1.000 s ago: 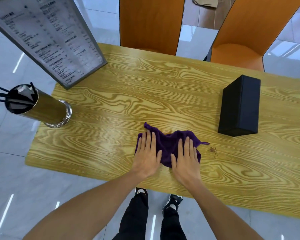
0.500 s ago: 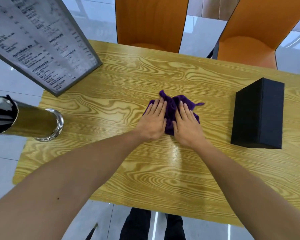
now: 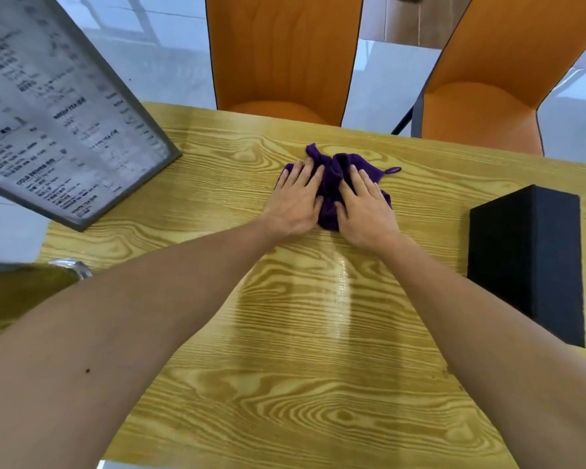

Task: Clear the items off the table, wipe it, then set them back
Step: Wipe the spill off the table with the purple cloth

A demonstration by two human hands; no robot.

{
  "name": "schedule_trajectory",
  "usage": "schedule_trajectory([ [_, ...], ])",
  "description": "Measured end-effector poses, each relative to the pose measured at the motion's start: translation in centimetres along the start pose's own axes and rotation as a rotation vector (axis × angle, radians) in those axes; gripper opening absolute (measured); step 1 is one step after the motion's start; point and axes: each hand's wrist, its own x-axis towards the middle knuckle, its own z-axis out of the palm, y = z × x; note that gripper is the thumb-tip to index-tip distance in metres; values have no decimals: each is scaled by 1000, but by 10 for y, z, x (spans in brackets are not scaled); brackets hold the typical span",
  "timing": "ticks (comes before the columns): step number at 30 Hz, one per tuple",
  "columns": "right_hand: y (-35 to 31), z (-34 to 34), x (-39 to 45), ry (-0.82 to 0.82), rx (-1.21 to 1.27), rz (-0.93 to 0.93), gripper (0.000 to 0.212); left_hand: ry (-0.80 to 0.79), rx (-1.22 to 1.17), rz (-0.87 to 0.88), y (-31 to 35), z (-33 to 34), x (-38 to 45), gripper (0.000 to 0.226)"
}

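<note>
Left hand (image 3: 296, 204) and right hand (image 3: 366, 211) flat on cloth (image 3: 332, 184).

The menu board (image 3: 58, 130) runs off the left and top edges, its print blurred. The metal canister (image 3: 31, 286) is mostly hidden behind the left forearm.

A: Surface?
B: Wood-grain table (image 3: 285, 384), yellow-brown, with a damp sheen down the middle.
A: On it?
B: Purple cloth (image 3: 332, 184), bunched, toward the far edge. Black box (image 3: 528, 262) upright at the right. Menu board (image 3: 65, 123) leaning at the far left corner. Metal cylinder (image 3: 24, 289) at the left edge, partly hidden.
A: Touching?
B: All apart.
</note>
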Motion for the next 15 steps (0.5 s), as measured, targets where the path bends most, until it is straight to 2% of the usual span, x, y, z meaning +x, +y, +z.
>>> schedule_trajectory([
  [8,-9,-2,-11,31,114,16,49,139,-198,-2,14,5,-23,64],
  [15,-16,31,-81,96,80,-57,51,208,43,-55,34,40,-97,61],
])
